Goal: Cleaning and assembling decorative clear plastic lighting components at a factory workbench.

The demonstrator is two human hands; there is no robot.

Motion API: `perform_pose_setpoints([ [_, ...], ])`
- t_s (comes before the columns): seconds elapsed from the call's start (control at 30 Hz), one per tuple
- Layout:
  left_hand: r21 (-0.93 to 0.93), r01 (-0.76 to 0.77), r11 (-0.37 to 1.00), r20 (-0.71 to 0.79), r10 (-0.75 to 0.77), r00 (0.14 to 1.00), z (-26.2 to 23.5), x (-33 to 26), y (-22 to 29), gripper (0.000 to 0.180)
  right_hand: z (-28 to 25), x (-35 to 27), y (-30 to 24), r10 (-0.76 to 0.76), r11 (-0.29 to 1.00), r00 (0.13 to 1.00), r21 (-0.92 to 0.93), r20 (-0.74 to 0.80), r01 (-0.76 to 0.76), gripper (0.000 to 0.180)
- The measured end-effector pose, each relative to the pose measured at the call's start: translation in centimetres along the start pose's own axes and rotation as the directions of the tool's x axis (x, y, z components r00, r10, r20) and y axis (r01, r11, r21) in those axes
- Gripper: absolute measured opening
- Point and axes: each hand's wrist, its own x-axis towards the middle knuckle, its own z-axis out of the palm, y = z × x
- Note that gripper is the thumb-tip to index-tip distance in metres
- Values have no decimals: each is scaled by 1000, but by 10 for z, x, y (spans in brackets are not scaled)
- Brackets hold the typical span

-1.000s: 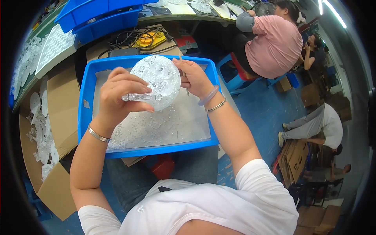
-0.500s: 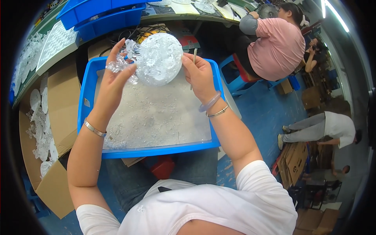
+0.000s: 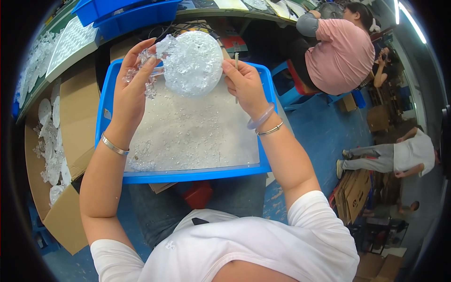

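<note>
A round, clear textured plastic disc [image 3: 193,65] is held up over the far part of a blue tray [image 3: 202,176]. My left hand [image 3: 130,91] closes thumb and fingers round a cluster of clear, branching plastic pieces [image 3: 149,81] at the disc's left side. Whether the cluster is joined to the disc, I cannot tell. At the disc's right edge, my right hand [image 3: 248,89] pinches the rim between thumb and forefinger. A thin pale stick [image 3: 237,58] also sits in that hand, upright between the fingers. Small clear crumbs lie scattered on the tray's grey bottom [image 3: 202,136].
An open cardboard box [image 3: 77,113] of clear plastic pieces stands at the left. Blue bins [image 3: 134,21] and a white tray [image 3: 73,47] rest on the far bench. A co-worker in a pink shirt [image 3: 340,56] sits at the right; flat cardboard [image 3: 352,192] leans farther back.
My left thumb and fingers have drawn closer together round the clear pieces. The view has shifted slightly, and the disc sits a little higher in it. A person in the background has moved their arms.
</note>
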Motion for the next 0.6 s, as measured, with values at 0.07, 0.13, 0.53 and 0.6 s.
perform_pose_setpoints([
  [0.07, 23, 17, 1000, -6, -17, 1000, 3, 1, 1, 38, -2, -1, -1, 5, 1000, 1000, 7, 8, -5, 18],
  [0.13, 28, 22, 999, -7, -21, 1000, 2, 1, 2, 37, -2, -1, -1, 10, 1000, 1000, 10, 14, -10, 17],
  [0.53, -114, 84, 990, -171, -103, 980, -6, 2, 4, 28, -14, 6, -13, -54, 972, 945, 199, -324, 124, 37],
  [0.6, -100, 78, 992, -169, -94, 981, -6, 2, 6, 28, -16, 3, -12, -79, 965, 960, 220, -269, 141, 34],
])
